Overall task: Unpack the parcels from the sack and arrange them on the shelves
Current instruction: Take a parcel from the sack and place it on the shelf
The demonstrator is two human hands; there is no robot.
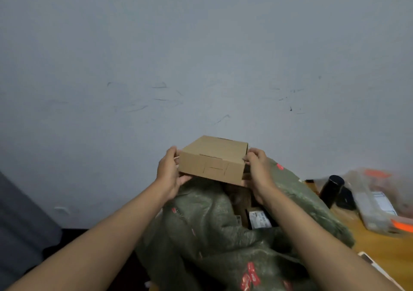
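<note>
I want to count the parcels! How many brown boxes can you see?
1 clearly: the cardboard box, held above the green sack between the left hand and right hand. Darker parcels show inside the sack's mouth, so more boxes may be hidden there.

A plain room: scuffed grey wall (201, 56), cluttered wooden table (368, 246).

Box (213, 159) was matt brown cardboard; sack (214, 230) green woven plastic, slightly shiny; table (377, 243) smooth wood.
</note>
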